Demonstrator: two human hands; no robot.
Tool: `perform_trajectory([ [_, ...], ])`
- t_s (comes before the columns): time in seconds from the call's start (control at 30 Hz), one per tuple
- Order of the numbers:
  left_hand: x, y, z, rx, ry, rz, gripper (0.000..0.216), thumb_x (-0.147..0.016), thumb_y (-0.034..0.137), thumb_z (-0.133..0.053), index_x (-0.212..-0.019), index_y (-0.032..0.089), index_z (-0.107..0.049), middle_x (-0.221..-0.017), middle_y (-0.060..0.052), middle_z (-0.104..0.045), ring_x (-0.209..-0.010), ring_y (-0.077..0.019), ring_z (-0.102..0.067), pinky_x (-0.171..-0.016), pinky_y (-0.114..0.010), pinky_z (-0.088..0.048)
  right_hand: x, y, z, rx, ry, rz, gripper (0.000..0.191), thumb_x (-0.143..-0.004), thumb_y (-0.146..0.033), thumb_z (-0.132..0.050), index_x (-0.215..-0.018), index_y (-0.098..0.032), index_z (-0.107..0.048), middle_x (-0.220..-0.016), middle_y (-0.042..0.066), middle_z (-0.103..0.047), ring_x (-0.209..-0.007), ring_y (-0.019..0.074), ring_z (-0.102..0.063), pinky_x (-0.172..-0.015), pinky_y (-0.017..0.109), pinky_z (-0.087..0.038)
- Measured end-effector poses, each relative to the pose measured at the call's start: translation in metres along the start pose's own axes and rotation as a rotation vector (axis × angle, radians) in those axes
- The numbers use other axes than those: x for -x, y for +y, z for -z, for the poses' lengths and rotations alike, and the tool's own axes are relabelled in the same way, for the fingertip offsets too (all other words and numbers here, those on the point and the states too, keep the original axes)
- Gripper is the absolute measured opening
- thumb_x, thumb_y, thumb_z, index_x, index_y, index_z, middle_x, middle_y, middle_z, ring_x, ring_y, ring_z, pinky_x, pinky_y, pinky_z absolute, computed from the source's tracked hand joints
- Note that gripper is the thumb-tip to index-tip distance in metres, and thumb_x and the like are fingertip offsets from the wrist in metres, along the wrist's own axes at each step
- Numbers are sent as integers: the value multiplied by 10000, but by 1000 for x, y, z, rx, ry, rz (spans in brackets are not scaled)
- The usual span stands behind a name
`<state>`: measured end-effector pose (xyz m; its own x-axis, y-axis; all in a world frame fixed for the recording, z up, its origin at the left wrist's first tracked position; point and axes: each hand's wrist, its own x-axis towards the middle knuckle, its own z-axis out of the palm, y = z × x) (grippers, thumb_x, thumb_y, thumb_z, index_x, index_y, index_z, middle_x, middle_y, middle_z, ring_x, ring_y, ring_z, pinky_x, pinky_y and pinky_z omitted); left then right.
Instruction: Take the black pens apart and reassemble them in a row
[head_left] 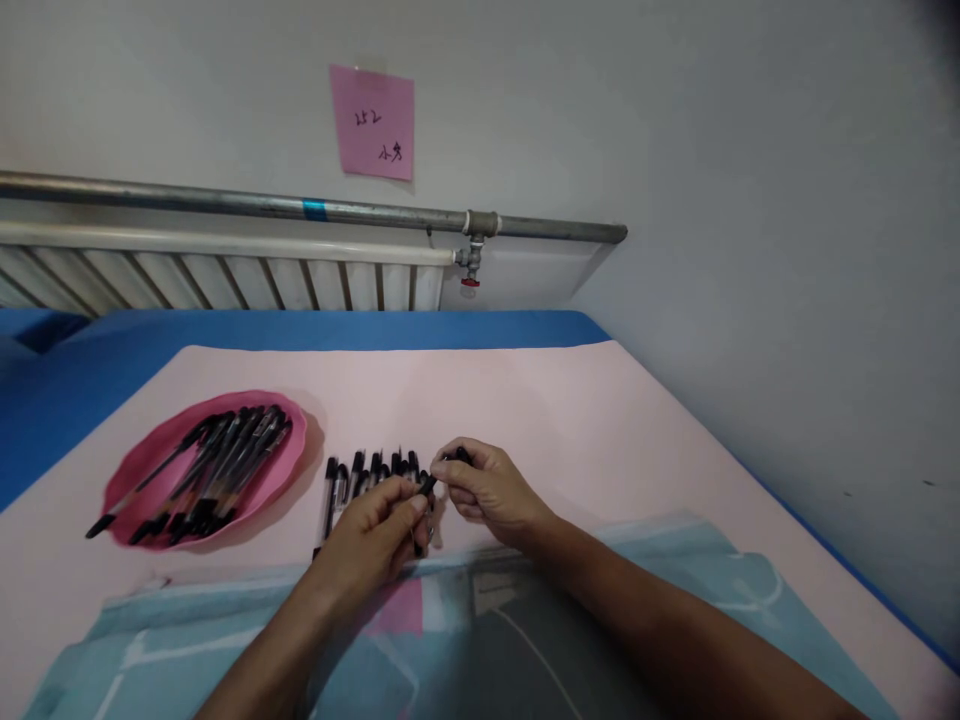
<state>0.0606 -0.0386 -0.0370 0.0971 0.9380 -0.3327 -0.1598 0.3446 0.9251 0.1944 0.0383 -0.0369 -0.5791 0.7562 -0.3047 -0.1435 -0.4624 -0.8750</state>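
Observation:
Over the pink table top, my left hand (379, 522) is closed, pinching a black pen (427, 487) between thumb and fingers. Right beside it, my right hand (486, 488) is also closed, with a black end sticking out above its fingers. I cannot tell whether the cap is on the pen or apart from it. Behind my left hand lies a row of several clear-barrelled pens (330, 498) with black caps, partly hidden by the hands. To the left, an oval pink bowl (298, 425) holds several more black pens (225, 465), some reaching over its rim.
A light blue cloth (187, 625) lies along the near edge of the table (517, 395). Behind the table are a white radiator (289, 283), a metal pipe (225, 201) and a red-handled valve (470, 282). A pink note (373, 120) is taped to the wall.

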Motion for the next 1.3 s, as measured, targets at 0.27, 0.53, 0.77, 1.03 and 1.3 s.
perform_trajectory([
  [0.27,1,0,1,21,20,-1,246,-780,386,-511,-697,162,-453,-548,56,-475,-358,-10,-266,-361,-158,-133,1,0,0,-49,-24,-32,232,-621,-233,-685,-751,-169,-504,-441,-111,-340,-338,4,-237,-342,160,-98],
  [0.53,1,1,1,38,27,11,262,-761,403,-528,-698,160,-453,-547,48,-479,-345,-7,-252,-355,-159,-119,0,-1,2,-80,-65,-23,184,-657,-227,-646,-783,-164,-528,-430,-107,-332,-343,8,-233,-345,158,-96],
  [0.77,-1,-2,3,21,34,19,256,-763,405,-525,-715,164,-452,-534,59,-466,-346,-9,-264,-349,-151,-131,-4,-4,5,-95,67,73,164,-679,-255,-633,-722,-171,-500,-419,-105,-348,-324,7,-228,-330,156,-107],
  [1.03,-4,-3,5,3,19,31,274,-737,419,-540,-702,162,-452,-518,63,-473,-328,-7,-266,-337,-148,-132,-12,-11,15,-138,236,264,156,-672,-236,-621,-712,-177,-482,-515,-79,-429,-343,9,-261,-311,153,-132],
  [1.3,-4,-2,10,27,130,41,279,-711,429,-565,-708,167,-467,-534,55,-497,-341,-27,-339,-322,-137,-201,-21,-26,39,-207,346,349,194,-635,-221,-633,-690,-175,-453,-607,-54,-487,-365,4,-251,-307,154,-127],
])
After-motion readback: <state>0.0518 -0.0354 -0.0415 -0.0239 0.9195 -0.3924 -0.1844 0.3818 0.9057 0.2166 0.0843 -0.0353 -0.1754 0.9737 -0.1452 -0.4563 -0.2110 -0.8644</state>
